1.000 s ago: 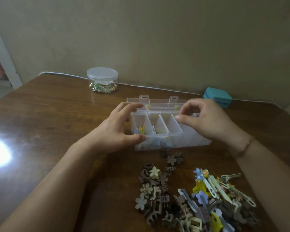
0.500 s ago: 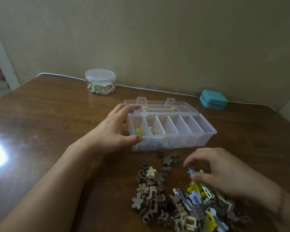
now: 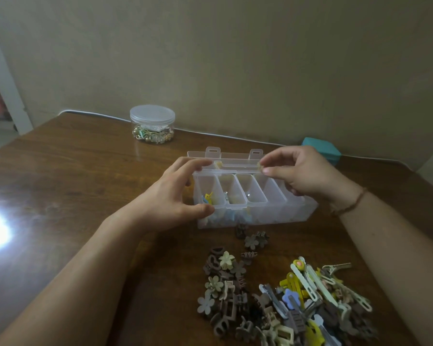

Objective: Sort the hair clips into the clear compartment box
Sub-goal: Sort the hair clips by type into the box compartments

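A clear box [image 3: 250, 208] sat open on a brown table [image 3: 73, 176], its lid [image 3: 231, 158] folded back toward the wall. The top tray was split into a row of narrow compartments running left to right. The leftmost one held a yellow clip [image 3: 208, 197] and something blue; the next held a few pale pieces, too blurred to name. More small coloured items showed through the front wall, lower down.

The left hand [image 3: 175, 196] gripped the box's left end, thumb pressed on the front corner and fingers curled over the back rim. The right hand [image 3: 300, 174] was over the right half of the box, thumb and forefinger pinched on a small tan clip [image 3: 259, 167] above the back edge of the tray, about over the fourth compartment; the other fingers were curled loosely. A thin cord circled that wrist.

Near the person, a pile of clips [image 3: 280, 303] lay on the table: brown and beige claw and flower clips on the left, long snap clips in yellow, cream and blue on the right. A few brown ones [image 3: 254, 239] lay apart, just in front of the box.

At the far edge stood a lidded jar [image 3: 152, 123] with small trinkets inside, and a teal case [image 3: 328, 149] showed behind the right hand.
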`<action>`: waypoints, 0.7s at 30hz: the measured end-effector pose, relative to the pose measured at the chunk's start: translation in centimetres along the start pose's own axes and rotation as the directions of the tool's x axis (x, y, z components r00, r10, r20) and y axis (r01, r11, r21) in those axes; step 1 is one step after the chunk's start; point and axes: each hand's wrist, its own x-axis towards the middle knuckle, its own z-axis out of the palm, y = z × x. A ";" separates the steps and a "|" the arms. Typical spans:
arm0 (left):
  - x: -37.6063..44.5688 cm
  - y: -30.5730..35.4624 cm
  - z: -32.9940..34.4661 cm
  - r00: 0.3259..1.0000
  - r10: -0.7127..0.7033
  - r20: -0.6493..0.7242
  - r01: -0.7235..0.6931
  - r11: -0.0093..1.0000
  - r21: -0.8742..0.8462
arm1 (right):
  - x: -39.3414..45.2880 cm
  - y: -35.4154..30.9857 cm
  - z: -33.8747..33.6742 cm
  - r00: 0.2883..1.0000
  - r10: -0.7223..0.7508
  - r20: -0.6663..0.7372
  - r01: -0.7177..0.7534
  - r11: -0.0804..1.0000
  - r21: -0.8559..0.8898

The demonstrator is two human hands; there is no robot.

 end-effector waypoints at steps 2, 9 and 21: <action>0.0 0.1 0.0 1.000 0.002 -0.002 -0.002 1.000 0.005 | -1.1 0.4 -0.4 0.995 -0.075 -0.070 0.066 0.990 -0.124; 0.0 0.0 0.0 1.000 0.006 -0.013 -0.006 1.000 -0.001 | -9.3 2.3 -1.4 0.966 0.103 0.236 0.053 0.818 -0.572; 0.0 0.0 0.1 1.000 0.002 -0.003 -0.002 1.000 0.010 | -12.9 3.7 0.2 0.955 0.128 0.269 0.081 0.758 -0.648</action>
